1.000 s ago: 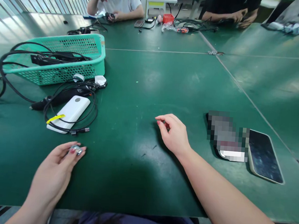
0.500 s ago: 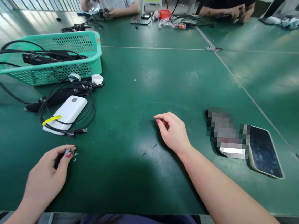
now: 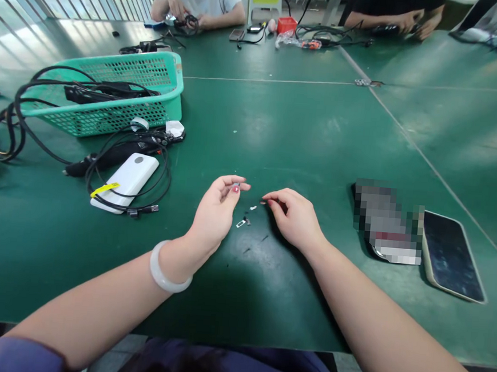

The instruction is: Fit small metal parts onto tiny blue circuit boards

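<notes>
My left hand (image 3: 216,212) rests on the green table (image 3: 279,125) near its middle, its fingers pinched on a tiny metal part (image 3: 235,184). A white bangle (image 3: 162,274) sits on that wrist. My right hand (image 3: 295,218) lies just to the right, fingers curled and pinched together; what they hold, if anything, is too small to make out. Between the two hands lie a few small metal pieces (image 3: 244,222) on the table.
A white power bank (image 3: 126,179) wrapped in black cable lies at the left, in front of a teal basket (image 3: 109,97) holding cables. A phone (image 3: 453,256) lies face up at the right. Two other people work at the far edge, with tools and a red box (image 3: 286,24).
My left hand has moved from the near left of the table to the middle, carrying the small metal part up beside my right hand. Small pieces now lie between the hands.
</notes>
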Demonstrator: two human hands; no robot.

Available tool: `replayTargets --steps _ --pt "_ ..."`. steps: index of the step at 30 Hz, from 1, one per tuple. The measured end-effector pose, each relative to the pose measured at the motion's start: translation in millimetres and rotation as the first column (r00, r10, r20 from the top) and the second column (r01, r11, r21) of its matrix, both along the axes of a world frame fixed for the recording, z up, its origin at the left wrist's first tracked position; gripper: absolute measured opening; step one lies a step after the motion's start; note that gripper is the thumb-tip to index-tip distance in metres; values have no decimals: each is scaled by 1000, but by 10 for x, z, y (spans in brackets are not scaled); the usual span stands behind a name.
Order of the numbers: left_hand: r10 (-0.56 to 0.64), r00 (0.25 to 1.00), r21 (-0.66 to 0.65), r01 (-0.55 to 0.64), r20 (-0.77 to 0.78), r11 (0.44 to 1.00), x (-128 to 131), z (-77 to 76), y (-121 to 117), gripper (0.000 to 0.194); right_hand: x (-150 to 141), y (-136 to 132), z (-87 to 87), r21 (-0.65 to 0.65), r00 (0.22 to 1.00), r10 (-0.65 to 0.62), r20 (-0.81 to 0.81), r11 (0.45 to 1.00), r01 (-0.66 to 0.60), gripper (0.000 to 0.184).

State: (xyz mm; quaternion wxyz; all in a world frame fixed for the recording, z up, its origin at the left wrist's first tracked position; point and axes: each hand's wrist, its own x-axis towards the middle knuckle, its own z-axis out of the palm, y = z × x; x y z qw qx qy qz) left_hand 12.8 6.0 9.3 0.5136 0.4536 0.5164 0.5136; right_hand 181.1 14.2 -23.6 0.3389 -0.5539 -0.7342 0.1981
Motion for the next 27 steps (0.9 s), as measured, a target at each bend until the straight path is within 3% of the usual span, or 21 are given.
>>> replayTargets --steps 3,9,16,20,24,27 --pt "38 999 -9 -38 38 999 -12 -28 -15 11 27 22 0 -85 999 -4 41 996 8 22" --pt "-24 991 -73 33 129 997 -77 -156 -41 10 44 40 28 -113 998 -27 57 993 33 20" --pt "-40 954 -138 85 299 987 -83 -200 4 17 -40 -20 17 -75 976 153 155 987 -143 22" --pt "-56 951 -144 104 304 984 -96 -238 10 18 -56 -39 6 -31 962 204 179 979 -202 8" --pt "-75 951 -150 124 299 981 -95 -253 20 18 -54 -34 25 -28 957 246 152 969 -245 12" --pt "-86 950 -151 136 300 979 -91 -251 24 18 -43 -30 50 -45 976 212 45 977 -210 13"
